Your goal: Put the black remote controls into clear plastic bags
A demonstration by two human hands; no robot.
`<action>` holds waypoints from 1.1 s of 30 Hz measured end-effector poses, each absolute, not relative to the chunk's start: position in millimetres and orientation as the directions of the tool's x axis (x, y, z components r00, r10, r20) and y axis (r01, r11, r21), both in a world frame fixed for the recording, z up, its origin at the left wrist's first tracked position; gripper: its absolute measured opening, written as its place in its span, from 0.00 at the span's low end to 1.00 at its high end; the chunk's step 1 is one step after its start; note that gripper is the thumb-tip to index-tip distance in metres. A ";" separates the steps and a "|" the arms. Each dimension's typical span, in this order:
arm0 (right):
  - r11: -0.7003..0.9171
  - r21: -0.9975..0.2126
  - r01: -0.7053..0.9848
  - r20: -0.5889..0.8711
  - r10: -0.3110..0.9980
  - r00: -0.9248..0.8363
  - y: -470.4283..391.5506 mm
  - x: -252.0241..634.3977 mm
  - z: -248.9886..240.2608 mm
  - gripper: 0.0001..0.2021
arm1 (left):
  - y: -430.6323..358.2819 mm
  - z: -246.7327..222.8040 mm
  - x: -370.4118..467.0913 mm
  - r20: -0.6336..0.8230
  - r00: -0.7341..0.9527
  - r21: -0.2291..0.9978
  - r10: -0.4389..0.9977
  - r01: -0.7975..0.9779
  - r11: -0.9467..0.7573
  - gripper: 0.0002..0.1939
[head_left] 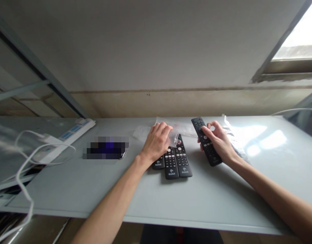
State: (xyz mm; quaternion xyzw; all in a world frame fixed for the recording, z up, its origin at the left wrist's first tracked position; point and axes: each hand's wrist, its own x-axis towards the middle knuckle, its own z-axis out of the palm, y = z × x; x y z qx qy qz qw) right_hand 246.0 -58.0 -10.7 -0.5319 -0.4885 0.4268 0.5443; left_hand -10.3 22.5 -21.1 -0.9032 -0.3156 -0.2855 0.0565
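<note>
My right grip (pixel 220 139) is closed on a long black plastic remote control with rows of small buttons (pixel 207 145): thumb across the button face, other fingers behind. Held remote slants, top end away from me and to the left, bottom end poking out below the thumb; can't tell if that end touches the surface.

My left grip (pixel 158 140) is closed on a thin clear plastic bag (pixel 174 139), palm down, fingers curled, plastic showing past the fingertips. Under it, three black button remotes (pixel 171 167) lie side by side on the glossy pale grey surface (pixel 145 196), logo ends toward me, upper parts covered by hand and plastic. Leftmost mostly hidden. Held remote is right of the trio, apart from it.

More crumpled clear plastic (pixel 188 128) behind, near the wall (pixel 156 103). Clear bag with dark contents (pixel 231 137) just beyond my right hand. Left side: white power strip with blue sections (pixel 76 130), white cable (pixel 25 189), flat dark pixelated thing (pixel 106 149).
</note>
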 end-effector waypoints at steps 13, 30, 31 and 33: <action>0.080 -0.993 0.083 0.091 0.986 0.139 -57.6 245.0 -15.3 0.28 | 21.4 -19.4 -10.4 0.534 0.644 0.076 0.548 0.609 -0.790 0.14; 0.149 -0.972 0.180 0.192 0.949 0.249 -56.0 247.9 -19.0 0.28 | 21.0 -19.4 -9.6 0.550 0.641 0.071 0.536 0.603 -0.794 0.14; 0.150 -0.973 0.177 0.192 0.950 0.245 -56.4 247.5 -19.1 0.28 | 21.0 -19.2 -9.5 0.550 0.640 0.075 0.537 0.602 -0.795 0.14; 0.153 -0.974 0.166 0.189 0.954 0.232 -57.3 246.2 -19.0 0.28 | 21.1 -19.0 -9.5 0.550 0.639 0.080 0.537 0.600 -0.796 0.14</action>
